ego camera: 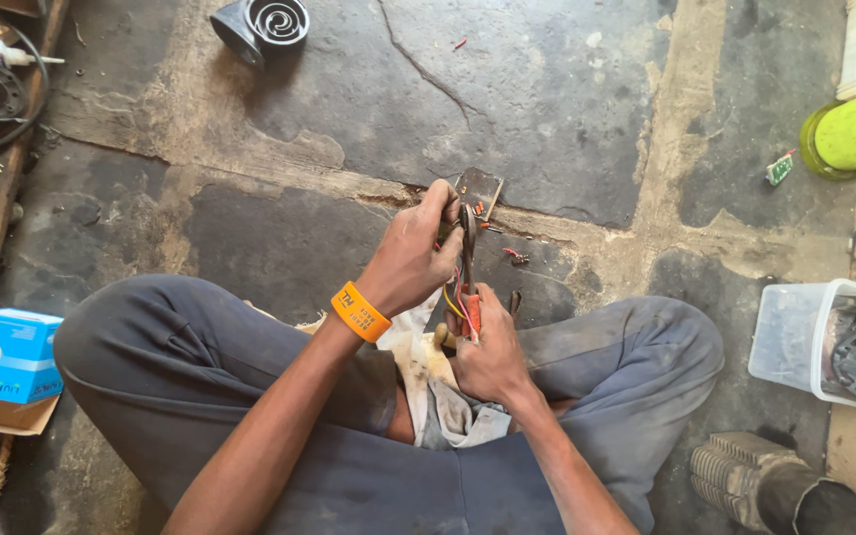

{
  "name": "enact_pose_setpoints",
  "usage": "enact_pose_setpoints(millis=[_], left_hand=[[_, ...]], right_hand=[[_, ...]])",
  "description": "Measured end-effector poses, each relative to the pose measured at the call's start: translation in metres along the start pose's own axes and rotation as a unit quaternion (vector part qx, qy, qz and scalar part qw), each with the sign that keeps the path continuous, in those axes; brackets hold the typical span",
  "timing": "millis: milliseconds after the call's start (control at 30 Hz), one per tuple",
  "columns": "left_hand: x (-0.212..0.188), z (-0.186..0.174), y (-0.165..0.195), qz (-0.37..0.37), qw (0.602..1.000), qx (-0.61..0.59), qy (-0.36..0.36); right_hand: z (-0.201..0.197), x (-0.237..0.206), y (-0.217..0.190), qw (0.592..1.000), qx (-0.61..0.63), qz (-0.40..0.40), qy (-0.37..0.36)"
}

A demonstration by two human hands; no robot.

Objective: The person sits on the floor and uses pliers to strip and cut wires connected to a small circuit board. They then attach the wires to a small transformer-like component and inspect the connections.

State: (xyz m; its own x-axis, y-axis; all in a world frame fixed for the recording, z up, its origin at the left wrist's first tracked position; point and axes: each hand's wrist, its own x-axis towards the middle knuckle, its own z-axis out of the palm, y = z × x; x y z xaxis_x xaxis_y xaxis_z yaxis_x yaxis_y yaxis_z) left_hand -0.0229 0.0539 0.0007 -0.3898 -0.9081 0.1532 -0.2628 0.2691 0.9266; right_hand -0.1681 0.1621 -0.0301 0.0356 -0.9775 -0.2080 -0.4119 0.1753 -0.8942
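Cracked stone floor, person seated cross-legged. Left hand (410, 260) pinches small circuit board (479, 188) at far end; right hand (488, 355) grips pliers (469, 260), long axis pointing away toward board; wires (458, 302) between.

Circuit board (479, 188) lies on the floor (567, 89) just ahead of both hands — box (7, 354) far left, tub (804, 337) far right.

The person is wearing grey trousers (200, 396) and a stained, pale shirt (438, 396). An orange wristband (361, 312) with dark print is circling the left wrist; both forearms are showing bare.
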Motion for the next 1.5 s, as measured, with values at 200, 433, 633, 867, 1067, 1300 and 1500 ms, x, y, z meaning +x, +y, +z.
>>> enact_pose_setpoints(millis=[200,433,633,867,1067,1300,1500], left_hand=[[-0.001,0.001,-0.009,-0.022,1.000,0.007,0.017],[0.012,0.002,-0.002,-0.043,0.998,-0.033,0.034],[0.016,-0.001,-0.009,-0.079,0.986,-0.146,0.021],[0.021,-0.013,-0.010,-0.100,0.938,-0.328,-0.043],[0.017,-0.024,0.014,-0.130,0.914,-0.380,-0.061],[0.017,-0.026,0.017,-0.082,0.924,-0.362,-0.096],[0.018,-0.018,0.001,-0.100,0.941,-0.311,-0.089]], right_hand=[[0.005,-0.001,0.003,0.997,0.060,0.035,0.036],[0.006,0.007,0.015,0.996,0.089,0.004,0.026],[0.003,0.018,0.030,0.990,0.108,0.082,0.026],[0.001,0.026,0.048,0.979,0.163,0.120,0.032],[0.001,0.027,0.055,0.982,0.144,0.124,0.023],[-0.001,0.026,0.053,0.989,0.114,0.098,0.005],[-0.002,0.024,0.046,0.966,0.215,0.142,0.022]])
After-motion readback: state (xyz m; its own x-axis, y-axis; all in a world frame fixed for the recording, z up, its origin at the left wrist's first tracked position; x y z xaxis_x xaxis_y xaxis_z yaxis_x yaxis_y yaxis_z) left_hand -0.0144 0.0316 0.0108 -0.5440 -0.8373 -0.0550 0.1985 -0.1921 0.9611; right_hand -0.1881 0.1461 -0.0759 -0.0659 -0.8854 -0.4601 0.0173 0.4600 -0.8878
